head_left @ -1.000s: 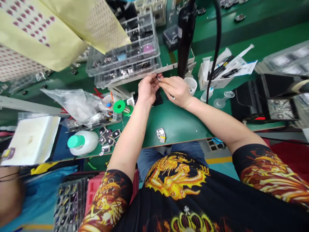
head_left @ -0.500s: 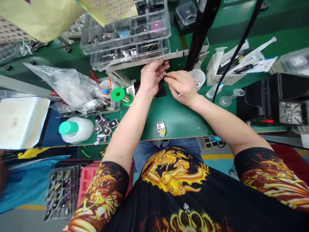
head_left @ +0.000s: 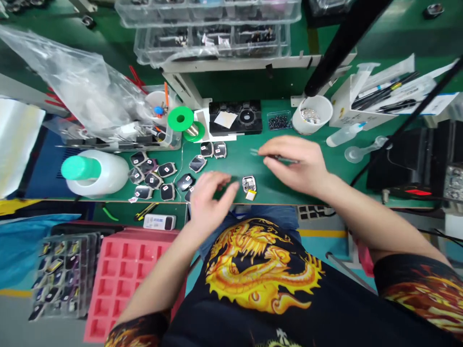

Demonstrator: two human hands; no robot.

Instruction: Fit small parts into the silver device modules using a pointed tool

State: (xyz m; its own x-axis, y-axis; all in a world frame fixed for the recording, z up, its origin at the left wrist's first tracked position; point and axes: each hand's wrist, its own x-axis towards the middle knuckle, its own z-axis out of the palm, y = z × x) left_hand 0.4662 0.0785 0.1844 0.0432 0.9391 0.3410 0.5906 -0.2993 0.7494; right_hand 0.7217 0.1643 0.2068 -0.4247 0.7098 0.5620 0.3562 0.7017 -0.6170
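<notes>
Thin tweezers [head_left: 275, 156] are pinched in the right hand [head_left: 302, 166]. The left hand [head_left: 210, 200] is held open and empty beside a small part [head_left: 249, 185] at the table's [head_left: 275, 185] front edge.

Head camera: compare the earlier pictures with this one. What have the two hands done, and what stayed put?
Both hands drew back from the far shelf toward the body. The left hand now hovers open beside the small metal part. The right hand keeps the tweezers pinched. The metal part, white bottle and green spool stayed put.

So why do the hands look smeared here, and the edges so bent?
Head view: the left hand and right hand show motion blur; the small module between them stays fairly sharp. The wide lens bows the bench edge; lighting is even.
</notes>
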